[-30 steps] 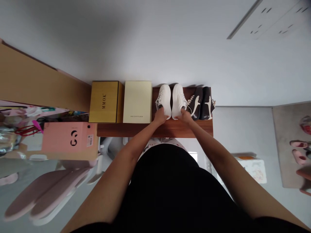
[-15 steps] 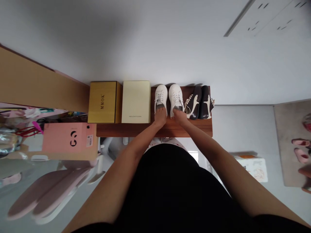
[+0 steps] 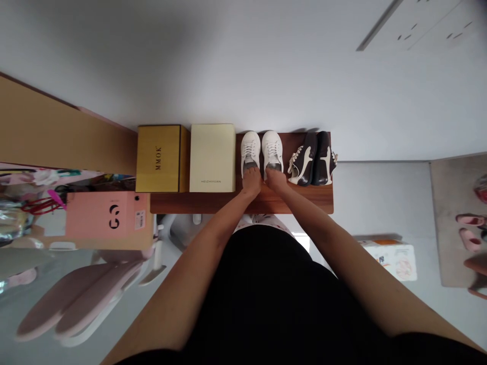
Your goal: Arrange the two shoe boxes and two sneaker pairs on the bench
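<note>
The white lace-up sneakers (image 3: 250, 151) sit side by side on the reddish-brown wooden worktop (image 3: 190, 203), toes pointing away from me and heels at my end. My left hand (image 3: 251, 183) is on the heel of the left sneaker and my right hand (image 3: 275, 181) on the heel of the right one. The hands are close together but not pressed palm to palm. The fingers curl over the heels, though from this view I cannot tell whether they are pinching or only resting there.

To the left stand a gold MMOK box (image 3: 158, 158) and a cream MEIZHIYUAN box (image 3: 212, 158). To the right, just beside the sneakers, are dark shoes with white trim (image 3: 310, 159).

I judge the step in hand to be working the pair at the heels. This position calls for a sure hold on both heels before any shift, given how close the neighbours stand.
</note>
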A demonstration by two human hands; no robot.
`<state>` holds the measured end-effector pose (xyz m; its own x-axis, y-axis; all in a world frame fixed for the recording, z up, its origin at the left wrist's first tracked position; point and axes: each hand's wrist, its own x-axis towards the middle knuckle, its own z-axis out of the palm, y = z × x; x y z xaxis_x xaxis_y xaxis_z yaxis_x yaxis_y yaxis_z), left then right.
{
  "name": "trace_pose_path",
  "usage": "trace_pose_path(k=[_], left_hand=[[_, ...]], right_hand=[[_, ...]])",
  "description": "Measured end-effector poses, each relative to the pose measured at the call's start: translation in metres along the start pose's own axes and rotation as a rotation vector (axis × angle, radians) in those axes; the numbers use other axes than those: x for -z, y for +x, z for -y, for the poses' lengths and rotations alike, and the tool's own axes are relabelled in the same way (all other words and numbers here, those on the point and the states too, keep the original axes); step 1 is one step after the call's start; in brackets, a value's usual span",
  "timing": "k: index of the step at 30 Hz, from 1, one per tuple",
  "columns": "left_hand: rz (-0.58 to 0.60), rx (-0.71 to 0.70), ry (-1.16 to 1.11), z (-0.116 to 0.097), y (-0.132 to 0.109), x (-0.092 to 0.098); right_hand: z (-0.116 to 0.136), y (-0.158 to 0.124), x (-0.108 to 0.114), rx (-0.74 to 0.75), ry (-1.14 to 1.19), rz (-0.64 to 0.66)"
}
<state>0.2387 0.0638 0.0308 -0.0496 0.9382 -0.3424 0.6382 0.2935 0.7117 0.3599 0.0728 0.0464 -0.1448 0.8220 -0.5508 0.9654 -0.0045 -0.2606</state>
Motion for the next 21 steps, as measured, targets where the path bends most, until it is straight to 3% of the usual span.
trace_pose_path(k=[5,9,12,16,18,21], left_hand=[[-0.011,0.058,-0.1,-0.003,-0.003,0.001],[0.006,-0.022,0.042,-0.009,-0.005,0.01],[0.007,-0.181,0.19,-0.018,-0.009,0.011],[0.192,-0.449,0.278,-0.042,-0.019,-0.013],[0.308,-0.512,0.269,-0.058,-0.023,-0.037],[0.425,-0.376,0.282,-0.082,-0.024,-0.075]], right_hand=[[0.006,0.0,-0.001,-0.01,0.055,-0.037],[-0.01,-0.018,-0.002,0.083,0.194,-0.236],[-0.051,-0.044,-0.008,0.083,0.355,-0.48],[-0.135,-0.074,-0.017,-0.245,0.422,-0.808],[-0.174,-0.078,-0.019,-0.438,0.405,-0.796],[-0.212,-0.07,-0.017,-0.484,0.429,-0.534]])
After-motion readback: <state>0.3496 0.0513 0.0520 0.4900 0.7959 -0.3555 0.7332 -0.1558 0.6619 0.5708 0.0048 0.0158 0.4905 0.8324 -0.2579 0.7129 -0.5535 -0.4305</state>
